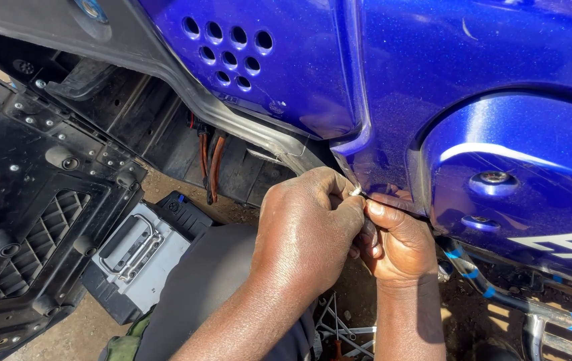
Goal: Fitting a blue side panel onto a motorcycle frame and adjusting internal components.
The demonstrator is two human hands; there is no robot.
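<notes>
Hard, bright sunlight; glare streaks the glossy blue plastic fairing (pixel 500 80) above and right of the fingers (pixel 356 207). Deep shadow lies beneath the fingers. Focus is sharp, edges slightly stretched.

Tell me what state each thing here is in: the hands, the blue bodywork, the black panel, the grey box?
Left hand: fingers pinched on a small metal piece at the panel edge.
Right hand: fingertips pressed to the same spot.
Glossy blue motorcycle side panel: mounted, one bolt seated.
Black ribbed plastic panel: detached, lying apart from the bike.
Grey rectangular battery box: on the ground, handle folded flat.
Orange wires: hanging loose.
</notes>
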